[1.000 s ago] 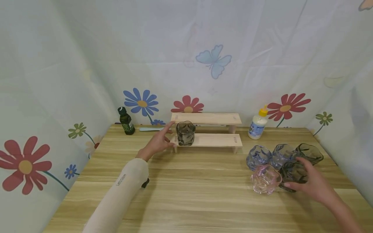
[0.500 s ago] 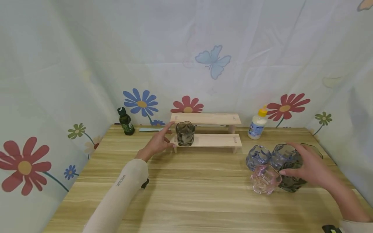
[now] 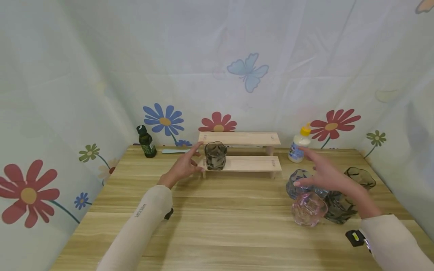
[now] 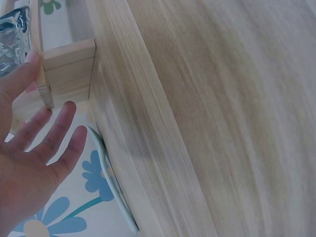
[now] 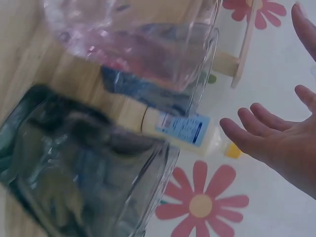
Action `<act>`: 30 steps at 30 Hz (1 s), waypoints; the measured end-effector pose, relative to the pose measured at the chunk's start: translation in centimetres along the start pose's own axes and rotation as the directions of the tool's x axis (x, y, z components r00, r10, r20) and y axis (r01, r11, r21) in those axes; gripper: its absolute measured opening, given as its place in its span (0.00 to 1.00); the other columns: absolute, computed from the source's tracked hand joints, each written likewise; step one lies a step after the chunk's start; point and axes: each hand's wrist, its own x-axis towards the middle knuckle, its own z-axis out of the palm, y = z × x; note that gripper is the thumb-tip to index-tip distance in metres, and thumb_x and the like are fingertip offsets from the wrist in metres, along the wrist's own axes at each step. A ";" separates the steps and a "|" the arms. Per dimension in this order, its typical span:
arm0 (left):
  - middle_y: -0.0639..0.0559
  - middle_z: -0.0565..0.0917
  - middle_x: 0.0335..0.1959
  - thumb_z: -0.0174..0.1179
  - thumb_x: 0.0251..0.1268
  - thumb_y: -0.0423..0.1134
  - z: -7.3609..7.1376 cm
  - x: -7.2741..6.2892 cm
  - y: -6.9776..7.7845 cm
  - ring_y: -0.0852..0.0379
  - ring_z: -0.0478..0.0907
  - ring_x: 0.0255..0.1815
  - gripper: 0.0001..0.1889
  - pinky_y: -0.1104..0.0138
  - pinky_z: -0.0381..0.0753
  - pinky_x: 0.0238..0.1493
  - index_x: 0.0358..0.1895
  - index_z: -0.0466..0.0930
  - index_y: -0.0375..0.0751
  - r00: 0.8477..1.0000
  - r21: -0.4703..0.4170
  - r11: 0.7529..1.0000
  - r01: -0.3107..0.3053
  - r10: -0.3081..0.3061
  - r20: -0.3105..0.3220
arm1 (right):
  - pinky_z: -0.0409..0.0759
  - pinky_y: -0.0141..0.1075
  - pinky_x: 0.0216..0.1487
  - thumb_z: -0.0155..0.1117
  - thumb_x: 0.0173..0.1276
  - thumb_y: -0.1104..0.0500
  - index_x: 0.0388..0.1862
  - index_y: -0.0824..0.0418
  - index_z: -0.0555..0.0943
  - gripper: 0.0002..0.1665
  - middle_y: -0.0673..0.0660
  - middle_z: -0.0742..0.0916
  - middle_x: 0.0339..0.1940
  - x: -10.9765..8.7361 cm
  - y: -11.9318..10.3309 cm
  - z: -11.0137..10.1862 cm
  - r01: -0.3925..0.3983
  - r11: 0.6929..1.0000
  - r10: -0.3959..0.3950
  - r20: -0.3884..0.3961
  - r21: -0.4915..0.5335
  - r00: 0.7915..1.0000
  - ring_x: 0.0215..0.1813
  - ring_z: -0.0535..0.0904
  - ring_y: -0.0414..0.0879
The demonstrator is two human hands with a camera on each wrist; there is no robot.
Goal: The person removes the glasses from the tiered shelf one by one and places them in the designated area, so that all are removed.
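Note:
A smoky grey glass [image 3: 215,156] stands at the left end of the lower board [image 3: 252,163] of a two-step wooden rack. My left hand [image 3: 183,167] is at that end of the rack, fingers spread, with a fingertip against the board's edge in the left wrist view. Over the glasses on the right, my right hand [image 3: 327,173] is held with thumb and fingers apart and nothing between them. Below it are a blue glass [image 3: 298,184], a pink glass [image 3: 309,210] and a dark glass [image 3: 339,210]. Another blue glass is mostly hidden by this hand.
Farther right stands a grey-green glass [image 3: 361,177]. A white bottle with a yellow cap [image 3: 296,150] is right of the rack. At the back left are a dark green bottle [image 3: 147,145] and a pale blue flat stick [image 3: 174,151]. A flowered curtain [image 3: 169,75] closes the back.
My right hand has moved from the dark glass leftward and away over the blue glasses, uncovering the dark and grey-green ones. My left hand and the glass on the rack stay put.

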 end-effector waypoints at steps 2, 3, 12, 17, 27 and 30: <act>0.38 0.74 0.67 0.74 0.57 0.35 0.0 0.0 0.0 0.45 0.86 0.44 0.55 0.53 0.84 0.45 0.80 0.45 0.68 1.000 -0.002 1.000 0.001 -0.001 -0.001 | 0.72 0.68 0.60 0.82 0.53 0.49 0.81 0.63 0.50 0.66 0.73 0.61 0.77 1.1 -0.3 0.4 -0.001 1.000 0.000 0.025 0.026 1.000 0.73 0.62 0.75; 0.38 0.74 0.67 0.74 0.57 0.35 0.0 0.0 0.0 0.45 0.86 0.44 0.55 0.53 0.84 0.45 0.80 0.45 0.68 1.000 -0.005 1.000 0.001 -0.001 -0.001 | 0.71 0.67 0.61 0.81 0.54 0.49 0.81 0.63 0.49 0.66 0.73 0.61 0.78 1.6 -0.4 0.7 -0.005 0.999 0.003 0.039 0.048 0.999 0.73 0.61 0.75; 0.37 0.74 0.68 0.73 0.58 0.34 0.2 -0.1 -0.1 0.45 0.86 0.44 0.55 0.54 0.85 0.44 0.80 0.45 0.67 1.000 -0.006 1.000 0.000 0.000 0.000 | 0.68 0.67 0.65 0.80 0.55 0.47 0.82 0.58 0.49 0.66 0.71 0.61 0.79 5.7 -1.4 3.1 0.020 0.994 -0.031 0.106 0.108 0.994 0.75 0.62 0.72; 0.38 0.75 0.67 0.73 0.57 0.34 0.3 -0.1 0.0 0.45 0.86 0.44 0.55 0.54 0.85 0.44 0.80 0.46 0.67 1.000 0.004 1.000 0.005 -0.005 -0.002 | 0.69 0.66 0.65 0.80 0.55 0.46 0.82 0.56 0.48 0.66 0.70 0.63 0.78 7.4 -2.4 4.3 0.013 0.990 -0.032 0.135 0.138 0.990 0.74 0.64 0.72; 0.37 0.74 0.68 0.74 0.57 0.35 0.2 0.1 0.0 0.46 0.86 0.43 0.55 0.58 0.84 0.40 0.80 0.45 0.67 1.000 0.009 1.000 -0.003 0.003 0.010 | 0.69 0.64 0.67 0.80 0.54 0.45 0.83 0.56 0.47 0.68 0.72 0.61 0.79 10.1 -4.2 6.1 0.016 0.991 -0.043 0.202 0.132 0.979 0.76 0.62 0.71; 0.38 0.74 0.68 0.74 0.57 0.35 0.1 0.1 0.1 0.46 0.86 0.43 0.55 0.57 0.84 0.41 0.80 0.45 0.67 1.000 0.009 1.000 0.003 -0.003 0.003 | 0.68 0.63 0.68 0.80 0.54 0.45 0.82 0.58 0.48 0.67 0.73 0.63 0.77 10.8 -4.8 6.2 0.041 0.994 -0.062 0.208 0.102 0.976 0.74 0.64 0.71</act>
